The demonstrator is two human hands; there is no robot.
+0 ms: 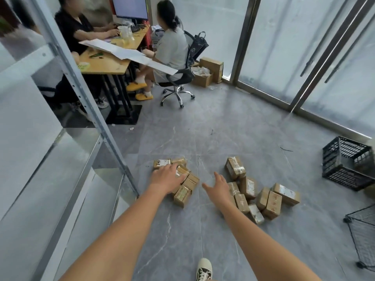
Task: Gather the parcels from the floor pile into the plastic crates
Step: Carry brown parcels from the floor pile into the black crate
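Left hand (165, 178) flat, fingers straight, over left parcel cluster (183, 183) on floor (203, 230). Right hand (218, 184) spread, empty, beside right parcel cluster (261, 196). Black crate (345, 162) near floor's right edge, apart.

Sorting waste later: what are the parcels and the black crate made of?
Parcels: brown cardboard, apparently wrapped in clear glossy tape that shines, with paper labels. Black crate: looks like moulded plastic, matt, with lattice walls.

At the upper left of your frame, two people sit at a wooden bench (105, 66) with a monitor (129, 7); cardboard boxes (209, 71) stand behind the office chair (178, 82).
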